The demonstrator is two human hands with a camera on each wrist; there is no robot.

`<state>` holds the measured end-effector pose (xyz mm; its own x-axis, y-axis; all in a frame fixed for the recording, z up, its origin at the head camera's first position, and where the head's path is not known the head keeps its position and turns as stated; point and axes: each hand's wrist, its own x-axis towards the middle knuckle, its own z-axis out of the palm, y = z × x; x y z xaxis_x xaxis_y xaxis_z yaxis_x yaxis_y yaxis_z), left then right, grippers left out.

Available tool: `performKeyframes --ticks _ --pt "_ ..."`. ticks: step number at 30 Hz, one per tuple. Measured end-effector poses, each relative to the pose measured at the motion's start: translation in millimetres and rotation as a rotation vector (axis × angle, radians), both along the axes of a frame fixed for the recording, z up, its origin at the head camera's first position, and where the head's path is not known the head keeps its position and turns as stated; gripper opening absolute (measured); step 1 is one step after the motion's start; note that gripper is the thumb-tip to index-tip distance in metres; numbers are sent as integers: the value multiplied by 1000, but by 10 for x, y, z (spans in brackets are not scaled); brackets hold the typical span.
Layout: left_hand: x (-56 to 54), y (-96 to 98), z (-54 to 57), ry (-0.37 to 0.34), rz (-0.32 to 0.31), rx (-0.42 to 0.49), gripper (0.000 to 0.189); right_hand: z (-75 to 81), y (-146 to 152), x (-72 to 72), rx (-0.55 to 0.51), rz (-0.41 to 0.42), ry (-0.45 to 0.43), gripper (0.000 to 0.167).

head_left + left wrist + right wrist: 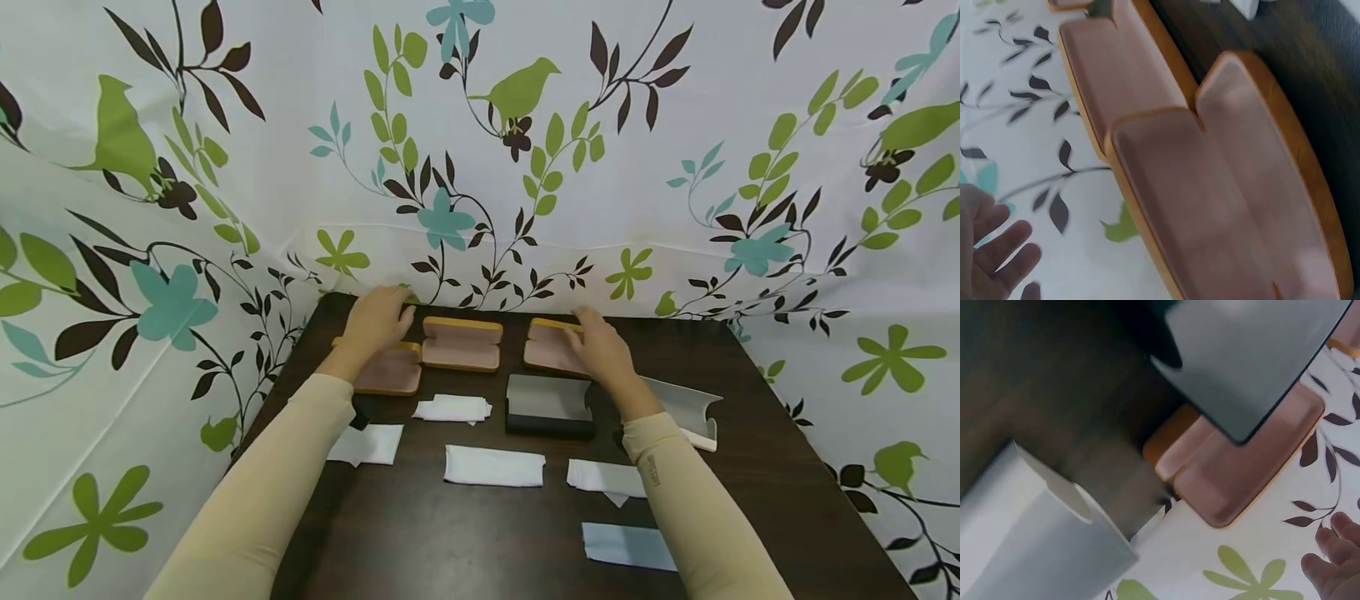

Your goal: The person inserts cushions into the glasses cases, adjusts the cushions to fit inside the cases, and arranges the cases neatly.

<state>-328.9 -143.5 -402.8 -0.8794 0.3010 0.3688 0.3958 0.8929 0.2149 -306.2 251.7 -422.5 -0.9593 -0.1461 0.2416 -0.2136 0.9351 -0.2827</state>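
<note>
Three orange glasses cases with pink lining stand opened along the table's back edge. My left hand point(378, 319) hovers by the left orange case point(390, 373); the left wrist view shows its loosely extended fingers point(1016, 240) apart from that case. Beside it is the middle orange case point(461, 346). Near the right orange case point(551, 346) is my right hand point(602, 350), partly covering it in the head view. In the right wrist view, its fingers point(1319, 569) are bent slightly and grip nothing. An opened black glasses case point(550, 404) and a white glasses case point(678, 404) lie nearer me.
Folded white cloths lie in front of the cases, among them a wide white cloth point(495, 467) and a smaller white cloth point(453, 408). A blue cloth point(630, 546) is by my right forearm. Behind the dark table point(450, 542) hangs a patterned curtain point(637, 208).
</note>
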Motion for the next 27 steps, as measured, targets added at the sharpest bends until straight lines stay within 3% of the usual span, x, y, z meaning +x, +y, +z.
performKeyframes --ticks 4,11,18,22,27 --pt "141 54 -6 -73 -34 5 35 -19 -70 126 0 24 -10 53" --pt "364 162 -85 -105 -86 52 38 -63 -171 359 -26 65 -9 49" --pt "578 239 -328 -157 -132 128 38 -276 -270 576 -72 77 -9 45" --pt "667 299 -454 -162 -153 116 37 -380 -293 669 -107 64 -17 44" --pt "714 381 -529 -140 -177 89 32 -429 -304 754 -125 59 -27 44"
